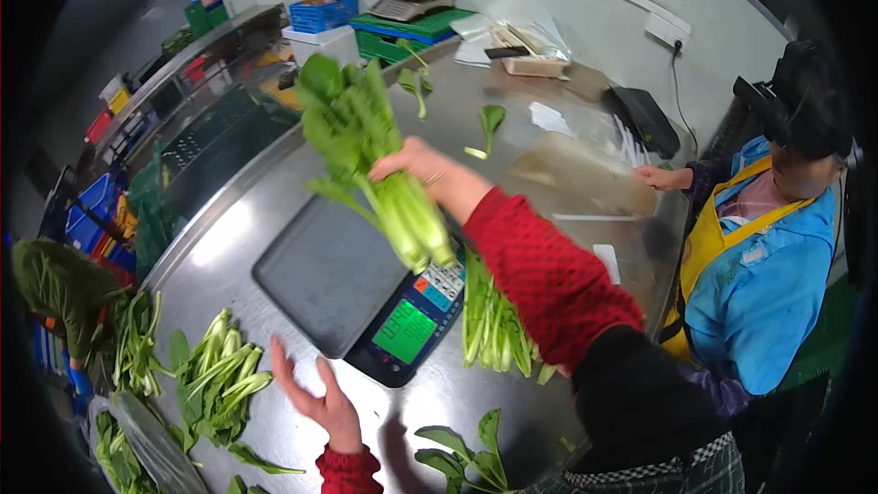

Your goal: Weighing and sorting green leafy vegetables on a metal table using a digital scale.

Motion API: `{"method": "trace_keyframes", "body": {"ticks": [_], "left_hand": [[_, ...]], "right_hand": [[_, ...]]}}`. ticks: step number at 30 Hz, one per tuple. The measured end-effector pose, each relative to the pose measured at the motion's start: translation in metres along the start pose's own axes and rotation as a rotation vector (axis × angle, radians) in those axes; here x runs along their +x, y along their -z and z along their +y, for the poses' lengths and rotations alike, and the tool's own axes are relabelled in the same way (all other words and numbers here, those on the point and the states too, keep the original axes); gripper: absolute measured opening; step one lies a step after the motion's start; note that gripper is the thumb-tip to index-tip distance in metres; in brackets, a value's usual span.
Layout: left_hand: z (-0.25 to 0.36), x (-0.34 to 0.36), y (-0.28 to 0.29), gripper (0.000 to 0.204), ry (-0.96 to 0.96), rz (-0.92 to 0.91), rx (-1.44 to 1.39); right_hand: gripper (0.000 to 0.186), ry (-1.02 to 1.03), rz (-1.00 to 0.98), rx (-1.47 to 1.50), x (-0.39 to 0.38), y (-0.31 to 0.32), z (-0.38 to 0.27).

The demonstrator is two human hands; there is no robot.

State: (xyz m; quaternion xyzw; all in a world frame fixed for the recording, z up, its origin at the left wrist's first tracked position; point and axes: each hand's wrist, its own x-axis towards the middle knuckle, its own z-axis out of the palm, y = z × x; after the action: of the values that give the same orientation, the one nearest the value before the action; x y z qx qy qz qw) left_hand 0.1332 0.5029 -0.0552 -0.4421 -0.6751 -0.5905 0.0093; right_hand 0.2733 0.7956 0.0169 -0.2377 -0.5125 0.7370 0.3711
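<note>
Surrounding scale [352, 288]: loose greens [219, 384] left, bundle [494, 325] right
Right hand [425, 169]: clamped on leafy bunch [366, 151], pale stalks
Left hand [320, 398]: fingers spread, holding nothing

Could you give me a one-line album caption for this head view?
Right hand lifts a bunch of leafy greens above a scale; open left hand hovers over the steel table.

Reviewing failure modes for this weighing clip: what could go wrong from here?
1. The right hand holds the leafy green bunch tilted above the scale; stalks might slip out and fall off the platform.
2. Loose greens lie right beside the scale's keypad; they could creep onto it and skew a reading.
3. The open left hand hovers near the scale's front corner and might bump it.
</note>
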Motion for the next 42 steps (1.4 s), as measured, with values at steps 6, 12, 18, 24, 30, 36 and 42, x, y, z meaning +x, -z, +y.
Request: {"method": "trace_keyframes", "body": {"ticks": [6,12,18,24,30,36,42], "left_hand": [[-0.06,-0.094,0.052,0.05,0.079,-0.215,0.406],[-0.062,-0.133,0.055,0.049,0.091,-0.308,0.623],[-0.078,-0.143,0.05,0.046,0.115,-0.263,0.512],[-0.074,-0.128,0.046,0.046,0.048,-0.238,0.556],[-0.06,-0.147,0.079,0.041,0.274,-0.101,0.323],[0.026,-0.252,0.147,0.042,0.372,-0.755,0.46],[0.018,-0.312,0.108,0.033,0.393,-0.523,0.203]], "right_hand": [[0.052,0.059,0.234,-0.889,-0.057,0.155,-0.128],[0.07,-0.223,0.276,-1.884,-0.11,0.252,-0.069],[0.099,-0.39,0.076,-1.655,-0.169,0.31,0.024],[0.079,0.093,0.198,-2.069,-0.098,0.22,-0.025],[0.03,0.11,-0.227,-1.225,-0.133,-0.086,0.059],[0.046,-0.265,-0.212,-1.62,-0.352,-0.09,0.128],[0.043,-0.299,-0.1,-1.274,-0.424,-0.143,0.206]]}}
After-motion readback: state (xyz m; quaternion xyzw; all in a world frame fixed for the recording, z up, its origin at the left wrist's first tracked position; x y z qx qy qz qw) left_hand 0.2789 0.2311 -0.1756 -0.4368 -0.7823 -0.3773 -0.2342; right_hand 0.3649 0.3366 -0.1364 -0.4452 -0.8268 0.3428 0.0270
